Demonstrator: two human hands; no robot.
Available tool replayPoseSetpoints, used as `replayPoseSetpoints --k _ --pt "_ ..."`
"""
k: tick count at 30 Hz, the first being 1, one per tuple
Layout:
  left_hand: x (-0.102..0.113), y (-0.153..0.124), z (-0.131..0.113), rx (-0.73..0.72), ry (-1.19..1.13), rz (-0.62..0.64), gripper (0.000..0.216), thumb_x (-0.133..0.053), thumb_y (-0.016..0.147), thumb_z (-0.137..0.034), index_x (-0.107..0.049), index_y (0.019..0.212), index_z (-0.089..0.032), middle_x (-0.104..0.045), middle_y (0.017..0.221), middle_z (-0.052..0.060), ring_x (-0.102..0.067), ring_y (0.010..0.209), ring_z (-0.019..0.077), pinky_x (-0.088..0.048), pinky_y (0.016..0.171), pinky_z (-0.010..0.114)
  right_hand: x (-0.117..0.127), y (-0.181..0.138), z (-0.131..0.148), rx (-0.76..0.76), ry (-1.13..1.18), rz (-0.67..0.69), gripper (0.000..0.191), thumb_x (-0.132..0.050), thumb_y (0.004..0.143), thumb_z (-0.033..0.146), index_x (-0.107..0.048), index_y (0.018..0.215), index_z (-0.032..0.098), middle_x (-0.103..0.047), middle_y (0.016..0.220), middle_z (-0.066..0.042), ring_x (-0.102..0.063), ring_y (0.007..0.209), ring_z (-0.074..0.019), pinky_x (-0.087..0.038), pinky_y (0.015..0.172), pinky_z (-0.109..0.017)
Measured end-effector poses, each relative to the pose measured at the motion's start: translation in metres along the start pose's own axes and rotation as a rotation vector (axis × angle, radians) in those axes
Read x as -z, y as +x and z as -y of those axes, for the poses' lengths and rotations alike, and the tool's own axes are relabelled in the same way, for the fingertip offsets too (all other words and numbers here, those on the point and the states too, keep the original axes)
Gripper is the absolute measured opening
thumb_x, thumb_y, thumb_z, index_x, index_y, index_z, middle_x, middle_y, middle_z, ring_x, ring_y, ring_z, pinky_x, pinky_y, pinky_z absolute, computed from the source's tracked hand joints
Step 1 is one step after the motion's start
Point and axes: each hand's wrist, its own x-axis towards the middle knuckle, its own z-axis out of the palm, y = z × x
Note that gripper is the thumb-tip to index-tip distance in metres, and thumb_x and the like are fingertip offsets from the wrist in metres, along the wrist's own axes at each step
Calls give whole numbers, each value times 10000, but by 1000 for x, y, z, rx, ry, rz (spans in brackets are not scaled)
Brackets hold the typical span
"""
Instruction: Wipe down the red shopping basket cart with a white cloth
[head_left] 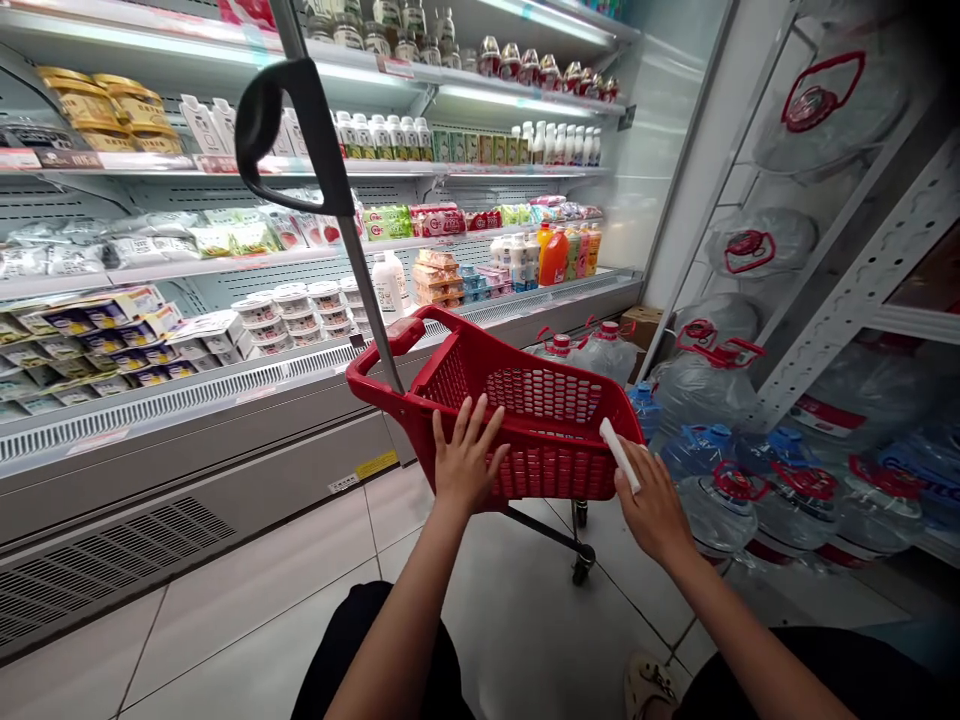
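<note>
A red plastic shopping basket on wheels (570,395) stands tilted on the tiled floor in front of me. Its metal pull rod with a black handle (283,112) rises up and to the left. My left hand (466,455) lies flat against the near wall of the basket, fingers spread. My right hand (654,505) is at the basket's right corner and pinches a small white stick-like thing (619,455), perhaps rolled paper. The inside of the basket shows nothing in it.
An open chiller (225,330) with yoghurt tubs, milk bottles and packets runs along the left. Large water jugs with red caps (720,400) stand on the floor and on the white rack (847,290) at right. A cardboard box (641,322) sits in the far corner.
</note>
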Motion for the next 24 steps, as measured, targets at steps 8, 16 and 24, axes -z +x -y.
replayPoseSetpoints --k 8,16,24 --pt "-1 -5 -23 -39 -36 33 730 -497 1029 -532 -192 1671 -367 -315 1703 3 -325 1547 349 -13 1299 671 -35 36 78 199 22 -11 633 -290 1064 299 -166 1682 254 -538 1541 -92 -465 1442 -274 -307 1257 -553" --pt "29 -8 15 55 29 -77 649 -463 1058 -396 -239 1664 -332 -277 1711 13 -291 1574 287 52 1314 613 -32 35 77 217 88 71 645 -290 1061 270 -131 1685 306 -454 1626 -34 -402 1504 -228 -283 1281 -529" --pt "36 -7 9 111 37 -69 554 -527 1008 -384 -473 1557 -344 -525 1578 10 -447 1468 367 142 1234 747 -43 36 100 121 195 44 604 -276 1069 292 -217 1670 299 -458 1627 -51 -351 1542 -246 -261 1278 -571"
